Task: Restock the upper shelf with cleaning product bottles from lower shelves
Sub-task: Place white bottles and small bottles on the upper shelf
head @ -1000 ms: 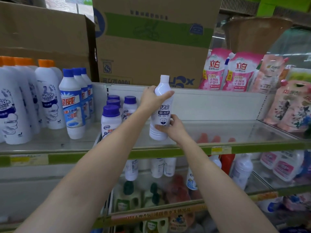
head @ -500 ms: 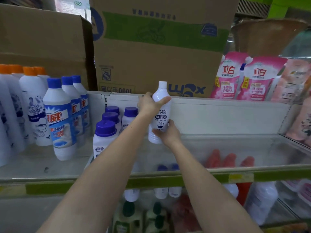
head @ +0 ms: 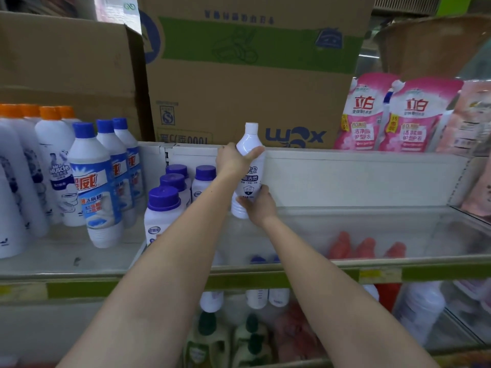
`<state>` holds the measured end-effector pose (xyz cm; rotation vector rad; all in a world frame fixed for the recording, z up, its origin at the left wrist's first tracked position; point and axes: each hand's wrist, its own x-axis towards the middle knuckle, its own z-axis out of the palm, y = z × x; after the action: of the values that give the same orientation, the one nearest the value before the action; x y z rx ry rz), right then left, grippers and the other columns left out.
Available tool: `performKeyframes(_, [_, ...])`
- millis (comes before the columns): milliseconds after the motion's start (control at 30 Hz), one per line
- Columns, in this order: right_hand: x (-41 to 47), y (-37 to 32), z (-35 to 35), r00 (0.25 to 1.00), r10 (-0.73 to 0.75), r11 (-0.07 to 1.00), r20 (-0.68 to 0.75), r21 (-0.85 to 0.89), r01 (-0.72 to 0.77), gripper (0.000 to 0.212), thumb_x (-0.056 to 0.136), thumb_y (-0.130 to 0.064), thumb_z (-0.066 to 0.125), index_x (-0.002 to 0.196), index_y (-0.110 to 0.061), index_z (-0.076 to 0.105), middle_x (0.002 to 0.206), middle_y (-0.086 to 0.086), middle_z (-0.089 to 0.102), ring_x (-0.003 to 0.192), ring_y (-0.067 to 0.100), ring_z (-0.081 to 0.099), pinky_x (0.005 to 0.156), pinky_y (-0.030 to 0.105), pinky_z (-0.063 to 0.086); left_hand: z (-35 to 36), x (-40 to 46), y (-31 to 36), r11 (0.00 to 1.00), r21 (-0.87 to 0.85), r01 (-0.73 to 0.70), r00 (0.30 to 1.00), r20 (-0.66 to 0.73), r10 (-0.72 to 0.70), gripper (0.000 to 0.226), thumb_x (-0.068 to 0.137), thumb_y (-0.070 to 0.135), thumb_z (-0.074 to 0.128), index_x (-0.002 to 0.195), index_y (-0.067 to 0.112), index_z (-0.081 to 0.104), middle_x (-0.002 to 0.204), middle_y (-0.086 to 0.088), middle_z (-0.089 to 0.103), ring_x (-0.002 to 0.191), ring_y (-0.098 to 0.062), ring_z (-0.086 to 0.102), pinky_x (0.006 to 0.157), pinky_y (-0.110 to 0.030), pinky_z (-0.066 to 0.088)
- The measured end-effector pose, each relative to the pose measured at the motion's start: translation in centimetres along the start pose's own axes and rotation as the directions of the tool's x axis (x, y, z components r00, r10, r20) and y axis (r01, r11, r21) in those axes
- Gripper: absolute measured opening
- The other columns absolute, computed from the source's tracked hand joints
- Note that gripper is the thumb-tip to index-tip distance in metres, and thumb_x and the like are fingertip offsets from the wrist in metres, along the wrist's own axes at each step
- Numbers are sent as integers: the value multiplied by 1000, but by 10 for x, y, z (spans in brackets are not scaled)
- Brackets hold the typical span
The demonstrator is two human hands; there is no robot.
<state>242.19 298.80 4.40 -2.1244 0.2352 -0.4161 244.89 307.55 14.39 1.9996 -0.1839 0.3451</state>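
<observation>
I hold a white bottle (head: pixel 249 166) with a white cap upright near the back of the upper glass shelf (head: pixel 345 229). My left hand (head: pixel 233 159) wraps its shoulder from the left. My right hand (head: pixel 257 204) cups its base from the right. The bottle's bottom is close to the shelf surface; I cannot tell whether it touches. Just left of it stand several white bottles with purple caps (head: pixel 163 216). Through the glass, more bottles (head: pixel 256 296) show on the lower shelves.
Tall blue-capped bottles (head: pixel 93 181) and orange-capped bottles (head: pixel 50 155) fill the shelf's left part. Cardboard boxes (head: pixel 252 75) rise behind the shelf's white back wall. Pink refill pouches (head: pixel 414 115) stand at the back right. A green-edged front rail (head: pixel 265 280) runs across.
Both hands have carried the bottle further back over the upper shelf and lower toward its surface. My head has moved closer to the shelf.
</observation>
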Motion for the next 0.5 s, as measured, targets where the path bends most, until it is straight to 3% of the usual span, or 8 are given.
performKeyframes(100, [-4, -11, -6, 998, 47, 998, 45, -34, -46, 61, 94, -34, 69, 134, -1, 37, 140, 16, 51, 126, 34, 53, 87, 34, 41, -6, -18, 8, 997, -43, 64, 998, 14, -63, 56, 80, 57, 74, 101, 10, 52, 94, -4, 61, 85, -23, 58, 69, -33, 45])
performKeyframes(233, [-20, -15, -13, 991, 109, 969, 78, -229, -89, 63, 93, -33, 67, 139, 0, 38, 142, 14, 50, 130, 31, 52, 87, 31, 41, -12, -42, 0, 997, 78, 28, 999, 15, -29, 24, 87, 22, 69, 84, 11, 47, 73, 0, 50, 76, -22, 53, 57, -28, 39])
performKeyframes(300, [-31, -8, -14, 997, 67, 967, 43, -250, -54, 51, 93, -25, 65, 132, -1, 44, 136, 17, 55, 125, 34, 55, 83, 32, 42, -18, -54, -8, 995, 96, 6, 1000, -5, -5, 13, 89, 16, 59, 88, 8, 49, 78, -3, 53, 78, -24, 52, 53, -28, 33])
performKeyframes(367, [-44, 0, -18, 1000, -5, 971, -2, -240, 4, 38, 92, -18, 63, 123, 0, 51, 127, 20, 60, 117, 37, 58, 77, 31, 38, -24, -67, -14, 995, 97, -7, 1000, -18, 9, 14, 90, 15, 56, 100, 6, 54, 91, -7, 57, 84, -25, 54, 61, -29, 37])
performKeyframes(500, [-71, 13, -39, 989, -83, 977, -124, -205, 56, 18, 95, -19, 59, 107, -6, 57, 116, 19, 62, 108, 37, 59, 82, 35, 42, -26, -93, -20, 992, 115, -53, 998, 45, 48, 14, 91, 16, 58, 102, 8, 59, 98, -8, 63, 92, -26, 59, 71, -32, 44])
